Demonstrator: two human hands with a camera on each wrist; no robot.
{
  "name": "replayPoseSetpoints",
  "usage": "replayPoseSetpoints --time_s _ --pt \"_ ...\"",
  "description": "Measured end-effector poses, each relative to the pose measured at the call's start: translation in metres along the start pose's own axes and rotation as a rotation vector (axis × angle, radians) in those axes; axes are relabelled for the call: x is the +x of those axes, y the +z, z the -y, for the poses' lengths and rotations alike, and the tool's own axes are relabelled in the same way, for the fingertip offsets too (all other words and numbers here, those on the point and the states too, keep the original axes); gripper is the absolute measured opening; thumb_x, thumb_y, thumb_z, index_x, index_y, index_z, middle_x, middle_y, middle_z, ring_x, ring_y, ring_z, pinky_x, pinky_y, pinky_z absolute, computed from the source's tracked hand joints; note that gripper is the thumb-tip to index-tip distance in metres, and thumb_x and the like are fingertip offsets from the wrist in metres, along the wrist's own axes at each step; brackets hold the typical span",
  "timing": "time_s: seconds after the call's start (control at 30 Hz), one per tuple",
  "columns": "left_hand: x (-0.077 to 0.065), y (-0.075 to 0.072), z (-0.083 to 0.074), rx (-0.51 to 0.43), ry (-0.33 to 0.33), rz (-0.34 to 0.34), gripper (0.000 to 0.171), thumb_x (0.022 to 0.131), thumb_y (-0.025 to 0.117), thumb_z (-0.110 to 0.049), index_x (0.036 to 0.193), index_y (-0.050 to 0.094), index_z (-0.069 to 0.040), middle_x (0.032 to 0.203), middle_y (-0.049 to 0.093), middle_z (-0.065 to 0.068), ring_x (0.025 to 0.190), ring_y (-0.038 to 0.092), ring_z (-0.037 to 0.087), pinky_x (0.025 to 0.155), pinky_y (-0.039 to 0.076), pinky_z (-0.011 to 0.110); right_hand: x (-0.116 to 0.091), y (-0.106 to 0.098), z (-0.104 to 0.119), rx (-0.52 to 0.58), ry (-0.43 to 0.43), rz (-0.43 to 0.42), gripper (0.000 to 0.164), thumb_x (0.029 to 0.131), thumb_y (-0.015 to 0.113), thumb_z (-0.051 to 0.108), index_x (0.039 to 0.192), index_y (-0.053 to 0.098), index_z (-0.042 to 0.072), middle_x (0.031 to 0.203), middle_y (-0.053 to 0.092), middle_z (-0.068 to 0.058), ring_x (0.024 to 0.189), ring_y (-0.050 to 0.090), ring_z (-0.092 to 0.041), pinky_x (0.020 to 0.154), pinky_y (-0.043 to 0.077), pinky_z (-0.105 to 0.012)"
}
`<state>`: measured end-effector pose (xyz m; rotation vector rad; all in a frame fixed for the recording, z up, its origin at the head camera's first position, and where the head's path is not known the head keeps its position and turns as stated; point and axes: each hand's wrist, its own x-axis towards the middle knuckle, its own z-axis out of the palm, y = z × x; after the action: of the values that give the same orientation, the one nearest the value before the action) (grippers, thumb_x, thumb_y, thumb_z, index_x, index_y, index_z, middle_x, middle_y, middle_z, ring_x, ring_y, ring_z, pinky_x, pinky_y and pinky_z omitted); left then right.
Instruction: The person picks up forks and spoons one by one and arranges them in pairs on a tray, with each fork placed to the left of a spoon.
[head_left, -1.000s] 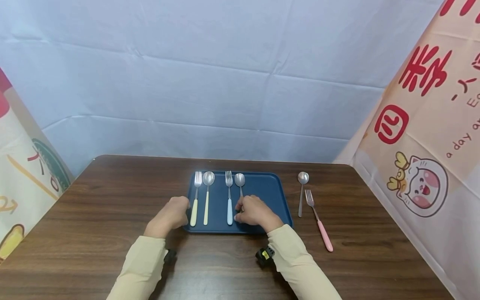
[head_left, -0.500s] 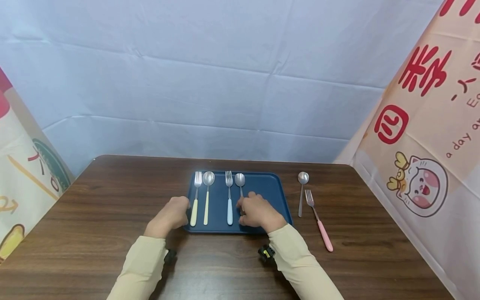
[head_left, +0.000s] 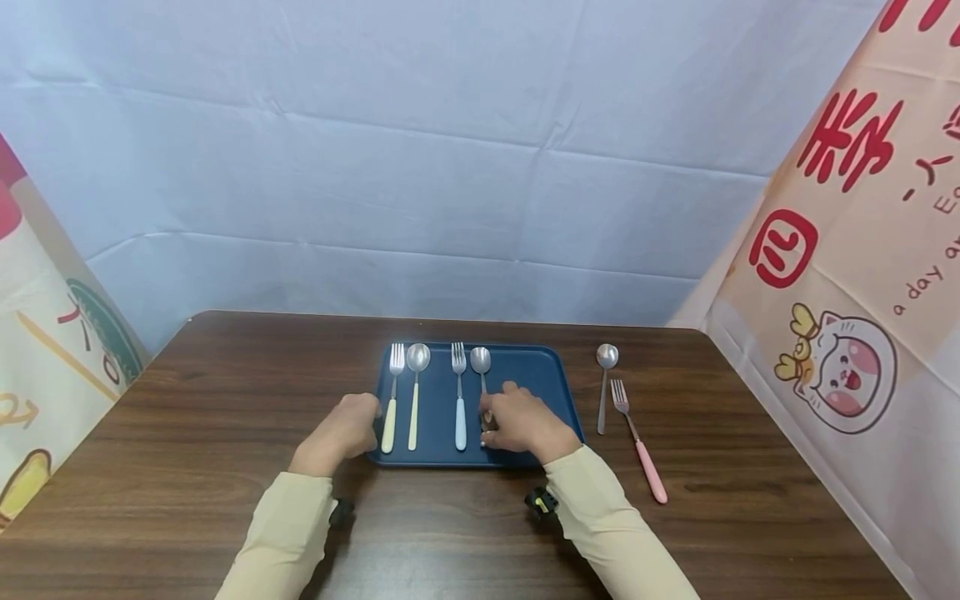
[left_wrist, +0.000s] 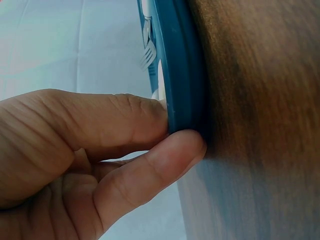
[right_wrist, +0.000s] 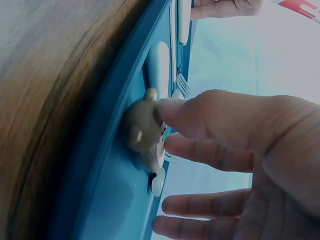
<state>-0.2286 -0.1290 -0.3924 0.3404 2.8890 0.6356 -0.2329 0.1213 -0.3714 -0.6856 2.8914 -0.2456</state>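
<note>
Pinching the rim of the blue tray (head_left: 540, 375) close to its near left corner with the left hand (head_left: 337, 433), closing thumb and finger over the edge, likely for steadying. Spreading the fingers of the right hand (head_left: 522, 427) over the tray, around a brown bear-shaped handle (right_wrist: 140, 129), seemingly belonging to the bear spoon (head_left: 481, 360) lying near the tray's middle. Not telling from these views whether touching the handle with the thumb or only overlapping it.

Seeing inside the tray, from its left edge inward, a yellow-handled fork (head_left: 389, 423), a yellow-handled spoon (head_left: 413, 417) and a blue-handled fork (head_left: 461, 423). Judging by these rows, probably setting out fork-and-spoon pairs and now placing the second spoon.

Calling next, probably, for lifting the right hand off without nudging the bear spoon, then perhaps for reaching beyond the tray's right side toward the plain spoon (head_left: 607, 358) and the pink-handled fork (head_left: 649, 475), both lying outside the tray on the table (head_left: 187, 417), and for using the bare strip along its right edge.
</note>
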Motion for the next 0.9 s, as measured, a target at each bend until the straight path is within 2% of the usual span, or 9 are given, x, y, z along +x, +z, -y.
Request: replayPoseSetpoints --time_s 0.1,0.17,0.33,0.6,0.8,0.9 --pt "0.0 0.0 0.0 0.004 -0.008 0.005 0.03 0.068 0.056 0.016 0.095 0.062 0.009 0.09 0.06 0.015 0.068 0.046 0.022 0.058 0.041 0.032 -0.002 -0.001 -0.004 0.012 0.017 0.009 0.022 0.079 0.074 0.031 0.093 0.067 0.015 0.092 0.051 -0.006 0.081 0.047 -0.022 0.068 0.044 -0.039" --pt "0.001 0.0 0.0 0.007 -0.012 0.007 0.034 0.068 0.057 0.016 0.101 0.061 0.011 0.1 0.061 0.019 0.071 0.048 0.023 0.061 0.043 0.033 -0.004 -0.001 -0.007 0.016 0.031 0.017 0.025 0.079 0.074 0.03 0.098 0.068 0.014 0.098 0.053 -0.009 0.086 0.049 -0.024 0.072 0.045 -0.041" --pt "0.001 0.0 0.0 0.006 -0.018 0.007 0.034 0.068 0.057 0.016 0.101 0.061 0.011 0.1 0.061 0.019 0.072 0.048 0.022 0.062 0.043 0.033 -0.011 -0.002 -0.017 0.011 0.057 0.012 0.041 0.078 0.075 0.019 0.116 0.065 0.008 0.11 0.054 -0.017 0.099 0.052 -0.03 0.081 0.045 -0.044" --pt "0.002 0.001 0.0 0.012 -0.044 0.017 0.03 0.071 0.059 0.015 0.1 0.061 0.01 0.091 0.06 0.015 0.07 0.049 0.022 0.06 0.043 0.032 -0.018 -0.003 -0.03 0.012 0.072 -0.001 0.042 0.077 0.076 0.017 0.116 0.064 0.007 0.111 0.053 -0.017 0.099 0.052 -0.029 0.079 0.046 -0.044" --pt "0.003 0.002 0.0 0.018 -0.037 0.013 0.031 0.07 0.059 0.015 0.1 0.062 0.01 0.094 0.061 0.016 0.071 0.049 0.022 0.061 0.044 0.033 -0.023 -0.002 -0.035 0.01 0.084 -0.001 0.043 0.077 0.076 0.014 0.117 0.064 0.007 0.11 0.053 -0.017 0.096 0.052 -0.027 0.073 0.048 -0.042" --pt "0.003 0.002 0.0 0.014 -0.033 0.013 0.029 0.07 0.058 0.015 0.098 0.062 0.009 0.089 0.06 0.014 0.069 0.048 0.022 0.059 0.043 0.033 -0.027 -0.001 -0.038 0.004 0.091 -0.004 0.042 0.077 0.076 0.013 0.117 0.064 0.007 0.111 0.053 -0.017 0.097 0.053 -0.028 0.073 0.048 -0.041"
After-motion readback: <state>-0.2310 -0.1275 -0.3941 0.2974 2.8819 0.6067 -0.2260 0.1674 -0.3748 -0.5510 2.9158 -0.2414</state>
